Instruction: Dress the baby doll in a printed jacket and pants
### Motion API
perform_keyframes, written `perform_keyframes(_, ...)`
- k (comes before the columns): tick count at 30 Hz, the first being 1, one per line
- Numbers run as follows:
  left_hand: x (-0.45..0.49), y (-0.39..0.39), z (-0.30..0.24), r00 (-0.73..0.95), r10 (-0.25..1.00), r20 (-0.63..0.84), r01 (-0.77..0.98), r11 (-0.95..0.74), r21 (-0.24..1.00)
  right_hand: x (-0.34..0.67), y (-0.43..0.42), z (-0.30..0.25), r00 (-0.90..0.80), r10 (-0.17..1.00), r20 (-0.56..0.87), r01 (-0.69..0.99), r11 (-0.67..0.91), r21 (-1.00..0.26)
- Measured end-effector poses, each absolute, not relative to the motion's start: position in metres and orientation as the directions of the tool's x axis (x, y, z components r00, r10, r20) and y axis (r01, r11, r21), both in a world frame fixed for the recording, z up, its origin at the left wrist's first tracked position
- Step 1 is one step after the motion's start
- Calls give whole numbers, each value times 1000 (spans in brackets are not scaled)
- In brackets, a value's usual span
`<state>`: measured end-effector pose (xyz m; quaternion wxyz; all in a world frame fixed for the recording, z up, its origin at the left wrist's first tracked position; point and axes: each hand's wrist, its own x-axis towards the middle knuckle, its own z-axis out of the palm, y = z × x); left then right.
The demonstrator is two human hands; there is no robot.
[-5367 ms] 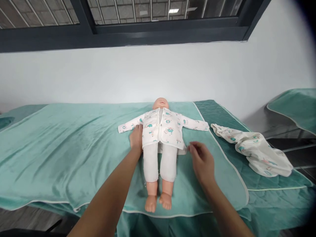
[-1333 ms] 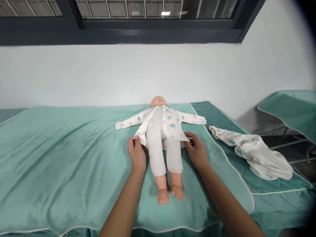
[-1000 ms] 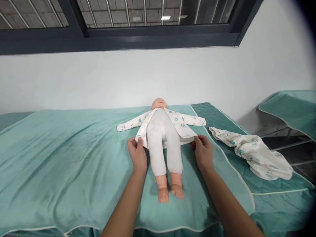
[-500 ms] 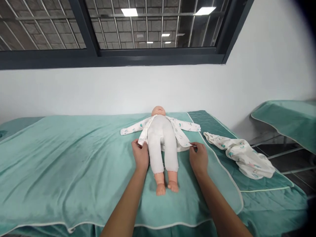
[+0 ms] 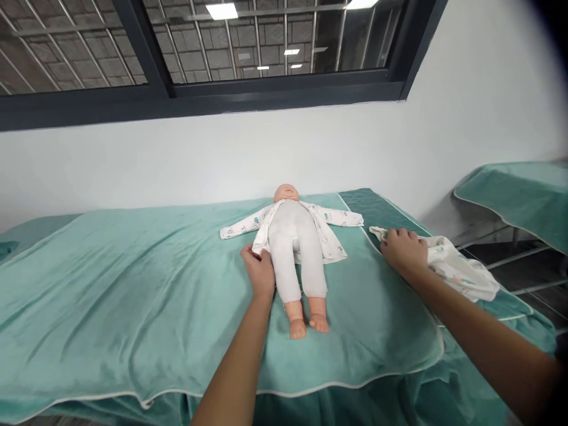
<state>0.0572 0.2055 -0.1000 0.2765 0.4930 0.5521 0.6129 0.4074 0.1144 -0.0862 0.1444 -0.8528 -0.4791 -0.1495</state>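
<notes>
A baby doll (image 5: 295, 248) lies on its back on a teal blanket (image 5: 133, 278), head toward the wall. Its white printed jacket (image 5: 328, 236) is spread open on both sides, showing the white cloth body. My left hand (image 5: 258, 273) rests beside the doll's hip with the fingers closed on the jacket's left lower edge. My right hand (image 5: 403, 251) has reached out to the right and lies on a crumpled printed garment (image 5: 452, 269), fingers curled over its near end.
The blanket covers a long padded table (image 5: 488, 331) against a white wall under a barred window. A second teal-covered table (image 5: 519, 192) stands at the right, with dark floor in the gap between them.
The jacket, closed 5.4 s ago, has been opened outward. My right hand has let go of the jacket's right edge and moved right onto the crumpled garment. My left hand stays at the left edge.
</notes>
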Motion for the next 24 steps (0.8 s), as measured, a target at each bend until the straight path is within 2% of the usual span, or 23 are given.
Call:
perform_keyframes(2,58,206,-97,-343,894,288,213,-224,951,427,108,-82,491,824,283,869,-485,-94)
perform_keyframes(6,55,202,-91,-306,917,254,182,-205,962,442,97,-55,463,877,131,881,-438,-180)
perform_keyframes(9,51,183,-90,-259,943,209,137,-179,974,432,87,-16,416,906,80,879,-378,-289)
perform_keyframes(12,50,142,-84,-239,955,178,85,-162,983,401,65,29,334,942,7,839,-294,-458)
perform_keyframes(14,52,108,-70,-172,954,245,75,-236,969,368,47,56,245,969,-32,718,-203,-666)
perform_keyframes(16,55,77,-43,-18,931,365,55,-363,930,330,31,80,114,993,6,611,-66,-789)
perform_keyframes(17,56,65,-27,73,900,430,34,-433,901,310,26,91,55,998,-20,558,-47,-829)
perform_keyframes(20,54,46,23,380,688,619,25,-676,736,256,16,122,6,1000,-24,453,-24,-891)
perform_keyframes(22,48,44,48,442,578,685,65,-783,619,230,12,139,37,999,12,420,-4,-908)
perform_keyframes(24,39,43,66,417,523,744,107,-841,531,212,8,153,8,1000,22,332,18,-943)
